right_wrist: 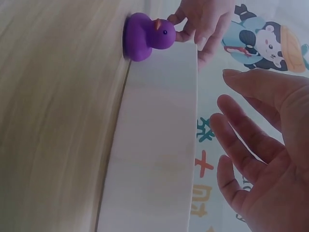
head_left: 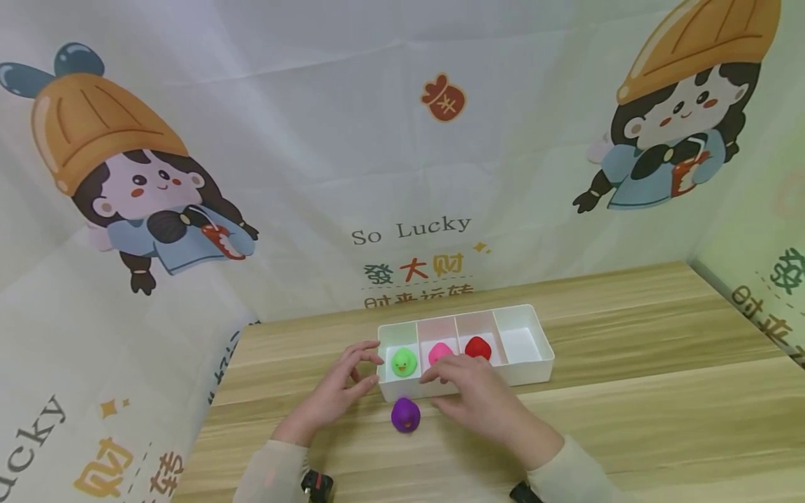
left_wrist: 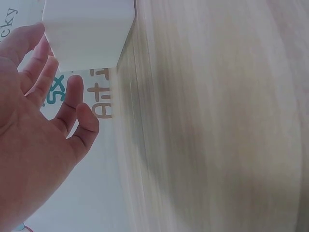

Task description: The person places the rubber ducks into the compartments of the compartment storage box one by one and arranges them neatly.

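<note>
A white four-part box holds a green duck, a pink duck and a red duck in separate compartments, left to right. In front of its left part stands a purple rubber duck on the table. My left hand touches the box's left end with its fingertips, fingers loosely spread, as the left wrist view shows by the white wall. Above the front wall, my right hand hovers with relaxed fingers and grips nothing, partly covering the pink and red ducks. The right wrist view shows it apart from the purple duck.
The wooden table extends to both sides of the box. Behind it hangs a printed cloth with cartoon figures and lettering. More of the cloth closes off the left, and the right side too.
</note>
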The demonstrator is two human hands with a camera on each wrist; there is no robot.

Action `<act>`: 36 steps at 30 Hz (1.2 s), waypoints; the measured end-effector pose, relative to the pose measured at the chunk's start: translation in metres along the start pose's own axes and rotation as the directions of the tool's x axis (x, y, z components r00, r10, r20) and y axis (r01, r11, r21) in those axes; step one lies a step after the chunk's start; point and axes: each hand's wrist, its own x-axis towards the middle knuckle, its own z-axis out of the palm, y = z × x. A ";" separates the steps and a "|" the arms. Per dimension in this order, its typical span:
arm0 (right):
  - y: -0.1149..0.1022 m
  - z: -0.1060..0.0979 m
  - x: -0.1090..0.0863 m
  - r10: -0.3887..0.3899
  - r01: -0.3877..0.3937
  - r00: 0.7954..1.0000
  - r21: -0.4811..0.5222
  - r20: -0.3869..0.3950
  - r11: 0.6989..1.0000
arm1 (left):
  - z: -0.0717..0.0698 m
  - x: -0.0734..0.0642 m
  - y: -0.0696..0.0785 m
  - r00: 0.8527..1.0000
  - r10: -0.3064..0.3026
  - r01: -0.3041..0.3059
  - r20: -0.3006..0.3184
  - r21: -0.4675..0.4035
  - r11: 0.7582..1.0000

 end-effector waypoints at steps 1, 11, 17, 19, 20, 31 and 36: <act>0.000 0.001 0.000 -0.001 0.001 1.000 0.004 0.002 1.000 | 0.000 0.000 0.000 1.000 0.001 -0.001 0.000 0.000 1.000; -0.006 0.009 -0.003 0.015 -0.016 1.000 0.029 0.027 0.999 | 0.000 0.001 0.001 1.000 0.003 -0.003 0.003 0.001 1.000; -0.011 0.016 -0.003 0.036 -0.038 0.996 0.028 0.077 0.999 | 0.000 0.000 0.001 1.000 0.010 -0.010 -0.003 0.001 1.000; -0.012 0.018 -0.002 0.039 -0.041 0.995 0.017 0.091 0.999 | 0.000 0.000 0.002 1.000 0.010 -0.010 -0.003 0.002 1.000; -0.013 0.019 -0.002 0.039 -0.040 0.995 0.011 0.095 0.999 | 0.000 0.000 0.002 1.000 0.011 -0.011 -0.001 0.003 1.000; -0.014 0.031 -0.001 0.014 -0.010 0.994 -0.040 0.113 0.999 | -0.001 0.000 0.000 1.000 0.024 -0.024 0.005 0.000 1.000; -0.014 0.037 0.000 0.007 0.002 0.991 -0.064 0.131 0.998 | -0.001 -0.001 0.000 0.999 0.038 -0.038 0.002 -0.002 0.999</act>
